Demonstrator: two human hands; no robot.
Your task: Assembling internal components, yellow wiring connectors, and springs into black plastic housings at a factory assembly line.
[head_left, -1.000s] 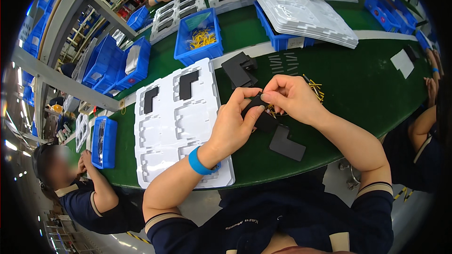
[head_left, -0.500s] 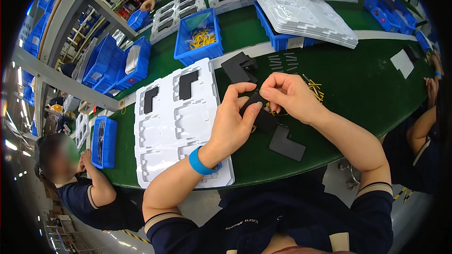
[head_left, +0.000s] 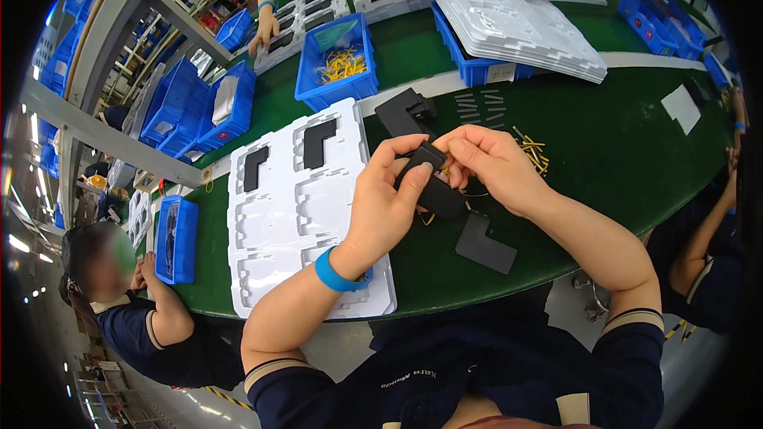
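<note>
My left hand [head_left: 389,187], with a blue wristband, grips a black L-shaped housing [head_left: 442,199] between thumb and fingers. My right hand [head_left: 494,163] is closed in a pinch at the housing's upper right side, where bits of yellow wire show. What its fingertips hold is too small to tell. A flat black L-shaped cover [head_left: 485,245] lies on the green table just below my right hand. Beyond my hands lies another black housing [head_left: 402,115]. To their left, a white plastic tray [head_left: 266,218] carries two black L-shaped pieces in its far pockets.
Yellow wire pieces [head_left: 539,160] and thin dark strips [head_left: 467,103] lie past my right hand. Farther back stand a blue bin [head_left: 306,87] of yellow parts and a stack of white trays [head_left: 517,24]. Co-workers' hands [head_left: 265,30] are at the far table; others sit left and right.
The housing has turned in my left hand, showing more of its long face. My right fingers have shifted slightly down its side. A co-worker's hand at the back has moved onto a tray.
</note>
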